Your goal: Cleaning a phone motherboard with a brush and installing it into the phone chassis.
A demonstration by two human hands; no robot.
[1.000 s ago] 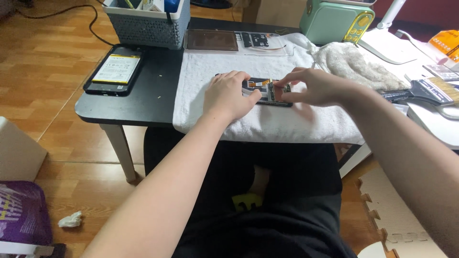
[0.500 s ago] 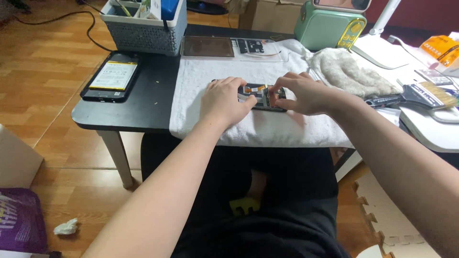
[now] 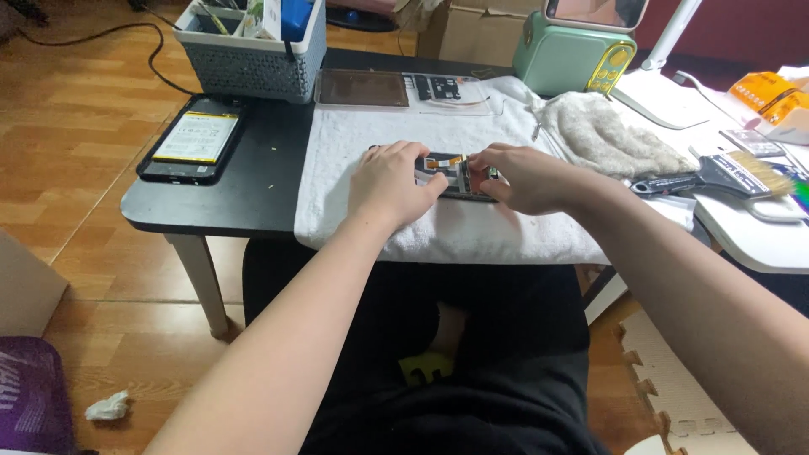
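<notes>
An opened phone body [image 3: 451, 173] with exposed dark circuitry and an orange flex strip lies on a white towel [image 3: 438, 227] spread over a low black table [image 3: 253, 181]. My left hand [image 3: 392, 181] rests flat on the phone's left part and holds it down. My right hand [image 3: 522, 177] is at its right end, fingertips pinched on a small part there; what they pinch is too small to tell. Most of the phone is hidden under both hands.
A grey basket [image 3: 253, 59] of tools stands at the back left. A phone back with a battery [image 3: 192, 143] lies left of the towel. Behind the towel lie a brown panel [image 3: 362, 87] and a green box [image 3: 573, 55]. A grey cloth [image 3: 607, 135] and a brush [image 3: 725, 173] are right.
The view has shifted slightly. Both hands stay on the phone, and my right hand's fingers have drawn closer to its right end.
</notes>
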